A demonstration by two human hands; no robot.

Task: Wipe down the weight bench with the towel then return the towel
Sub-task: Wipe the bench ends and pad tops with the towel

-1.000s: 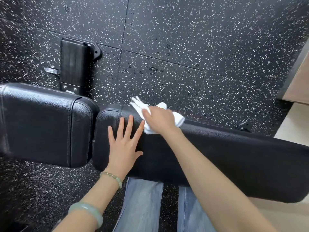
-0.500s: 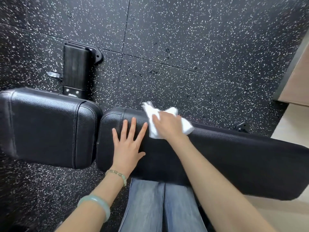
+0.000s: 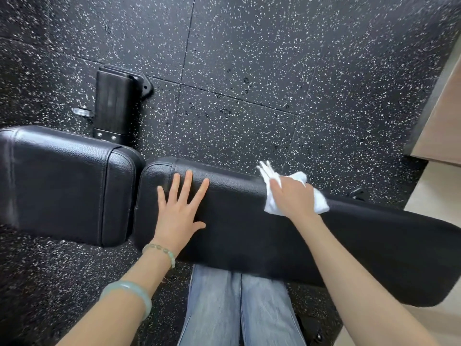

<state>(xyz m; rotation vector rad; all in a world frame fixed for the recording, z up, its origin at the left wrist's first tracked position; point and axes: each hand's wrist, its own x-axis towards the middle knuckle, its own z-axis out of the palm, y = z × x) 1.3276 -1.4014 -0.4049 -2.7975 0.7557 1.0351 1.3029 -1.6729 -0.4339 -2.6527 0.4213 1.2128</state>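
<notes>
A black padded weight bench lies across the view, with a long back pad (image 3: 361, 245) on the right and a shorter seat pad (image 3: 62, 181) on the left. My left hand (image 3: 178, 211) rests flat on the near end of the long pad, fingers spread. My right hand (image 3: 291, 198) grips a bunched white towel (image 3: 320, 202) and presses it against the far edge of the long pad. Parts of the towel stick out past my fingers.
The floor (image 3: 249, 71) is black rubber tile with white speckles. A black bench foot (image 3: 114, 106) juts out behind the seat pad. A pale floor and wall edge (image 3: 439, 136) show at the right. My legs in blue jeans (image 3: 237, 308) stand below the bench.
My right hand has slid the towel to the right along the far edge of the long pad. My left hand has stayed flat on the pad.
</notes>
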